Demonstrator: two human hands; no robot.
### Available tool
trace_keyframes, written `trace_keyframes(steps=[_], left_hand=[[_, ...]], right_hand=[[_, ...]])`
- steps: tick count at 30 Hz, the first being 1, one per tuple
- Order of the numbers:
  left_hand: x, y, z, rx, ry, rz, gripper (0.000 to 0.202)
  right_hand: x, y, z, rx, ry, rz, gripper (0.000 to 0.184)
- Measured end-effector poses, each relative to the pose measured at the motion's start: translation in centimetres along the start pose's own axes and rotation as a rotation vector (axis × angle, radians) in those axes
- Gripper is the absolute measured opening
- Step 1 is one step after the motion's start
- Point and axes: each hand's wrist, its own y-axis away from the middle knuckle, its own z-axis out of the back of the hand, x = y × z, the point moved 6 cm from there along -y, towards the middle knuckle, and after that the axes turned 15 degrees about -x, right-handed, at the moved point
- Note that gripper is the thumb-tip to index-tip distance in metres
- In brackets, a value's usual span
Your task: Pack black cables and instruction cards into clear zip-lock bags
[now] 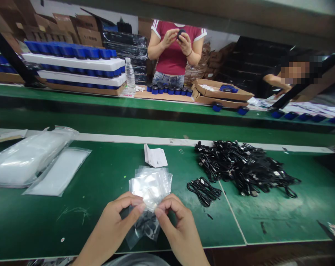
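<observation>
My left hand point(123, 214) and my right hand point(175, 218) pinch a clear plastic zip bag point(149, 197) between thumbs and fingertips, just above the green bench. Beneath and beyond it lies a loose stack of more clear bags point(141, 181). Dark shapes show through the plastic below my fingers; I cannot make out what they are. Past the bags rests a folded white leaflet point(156, 157). To the right of my right hand are a few coiled black cables point(204, 191), and behind them a large heap of black USB cables point(239, 166).
Packs of clear bags point(31, 159) lie at the left. Across the raised shelf point(101, 103) stand white trays of blue-and-black items point(81, 64), a water bottle point(130, 75) and cardboard trays point(220, 94). A person in a red shirt point(173, 55) holds a dark round object; another person works at far right.
</observation>
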Motion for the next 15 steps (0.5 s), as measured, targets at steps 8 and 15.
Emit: trace_keyframes(steps=[8,15], left_hand=[[-0.34,0.33,-0.32,-0.031,0.051,0.008,0.018],[-0.56,0.36,-0.98,0.053,0.033,-0.020,0.020]], right_hand=[[-0.03,0.02,-0.55,0.031,0.084,0.008,0.014],[0.12,0.34,-0.84,0.027,0.049,0.058,0.016]])
